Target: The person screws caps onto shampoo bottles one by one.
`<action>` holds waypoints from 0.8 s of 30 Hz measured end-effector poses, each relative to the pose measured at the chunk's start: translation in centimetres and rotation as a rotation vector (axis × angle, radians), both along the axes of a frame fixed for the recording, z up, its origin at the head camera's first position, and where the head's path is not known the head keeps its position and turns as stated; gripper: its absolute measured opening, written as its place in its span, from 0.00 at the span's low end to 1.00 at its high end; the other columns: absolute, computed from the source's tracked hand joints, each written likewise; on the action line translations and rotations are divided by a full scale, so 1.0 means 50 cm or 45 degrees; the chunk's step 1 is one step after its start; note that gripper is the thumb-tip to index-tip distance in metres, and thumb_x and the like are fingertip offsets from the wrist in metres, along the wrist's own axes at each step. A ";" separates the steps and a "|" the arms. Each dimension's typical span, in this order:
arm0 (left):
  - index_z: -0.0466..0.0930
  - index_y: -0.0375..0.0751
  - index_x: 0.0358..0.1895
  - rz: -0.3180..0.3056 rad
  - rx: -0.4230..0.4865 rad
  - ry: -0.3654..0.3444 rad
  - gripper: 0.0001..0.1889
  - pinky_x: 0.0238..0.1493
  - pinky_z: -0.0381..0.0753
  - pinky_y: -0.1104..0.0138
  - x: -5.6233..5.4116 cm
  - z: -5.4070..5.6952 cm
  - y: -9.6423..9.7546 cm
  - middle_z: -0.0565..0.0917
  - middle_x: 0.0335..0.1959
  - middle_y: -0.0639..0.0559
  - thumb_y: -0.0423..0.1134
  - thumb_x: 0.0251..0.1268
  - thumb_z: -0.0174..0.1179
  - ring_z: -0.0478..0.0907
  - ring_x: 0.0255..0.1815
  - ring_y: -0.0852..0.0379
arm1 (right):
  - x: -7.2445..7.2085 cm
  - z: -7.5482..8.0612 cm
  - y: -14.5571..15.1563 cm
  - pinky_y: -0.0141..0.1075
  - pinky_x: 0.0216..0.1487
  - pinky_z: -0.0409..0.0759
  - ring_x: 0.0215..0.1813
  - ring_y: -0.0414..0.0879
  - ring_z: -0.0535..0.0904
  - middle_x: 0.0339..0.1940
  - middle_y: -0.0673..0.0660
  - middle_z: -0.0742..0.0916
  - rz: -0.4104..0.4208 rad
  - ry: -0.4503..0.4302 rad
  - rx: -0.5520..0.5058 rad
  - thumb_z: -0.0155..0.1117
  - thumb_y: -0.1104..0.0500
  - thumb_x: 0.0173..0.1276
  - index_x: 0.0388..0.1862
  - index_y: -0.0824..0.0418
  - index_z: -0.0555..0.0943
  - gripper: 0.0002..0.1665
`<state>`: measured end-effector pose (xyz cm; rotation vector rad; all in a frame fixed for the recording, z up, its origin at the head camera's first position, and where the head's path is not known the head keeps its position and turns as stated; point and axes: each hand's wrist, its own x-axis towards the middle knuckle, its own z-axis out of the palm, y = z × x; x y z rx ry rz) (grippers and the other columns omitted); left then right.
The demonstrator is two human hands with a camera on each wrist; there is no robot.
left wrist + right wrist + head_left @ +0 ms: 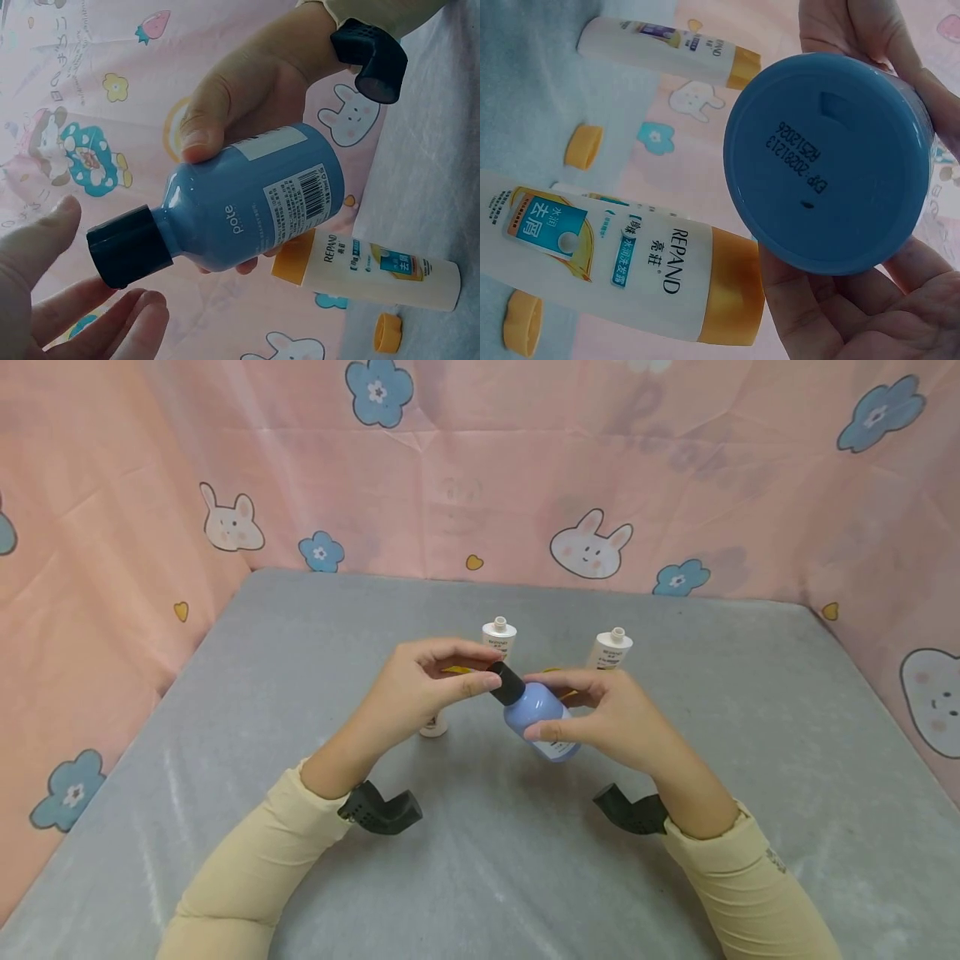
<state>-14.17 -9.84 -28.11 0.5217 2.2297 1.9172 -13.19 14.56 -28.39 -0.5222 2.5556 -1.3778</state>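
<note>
A blue bottle (534, 714) with a black cap (508, 683) is held tilted above the grey table. My right hand (615, 714) grips the bottle's body, its thumb laid along the label side. Around the cap is my left hand (420, 685), fingers spread; in the left wrist view a gap shows between thumb and cap, while the fingers lie right at the cap's lower edge. Printed text, including a barcode, faces the left wrist camera on the blue bottle (255, 202). The flat base (825, 165) with a printed date fills much of the right wrist view.
Two white bottles, a left one (499, 633) and a right one (613, 647), stand behind the hands with bare necks. Yellow-capped REPAND bottles (637, 262) show in the wrist views. Loose yellow caps (583, 146) lie on the table (487, 860). Patterned pink cloth (450, 485) hangs behind.
</note>
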 end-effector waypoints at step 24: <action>0.83 0.40 0.58 -0.153 -0.021 -0.021 0.19 0.58 0.84 0.62 -0.004 -0.005 -0.008 0.85 0.55 0.48 0.34 0.64 0.67 0.84 0.55 0.53 | 0.002 0.003 0.000 0.39 0.55 0.82 0.51 0.46 0.81 0.51 0.52 0.89 0.022 0.044 0.015 0.80 0.53 0.55 0.56 0.54 0.85 0.28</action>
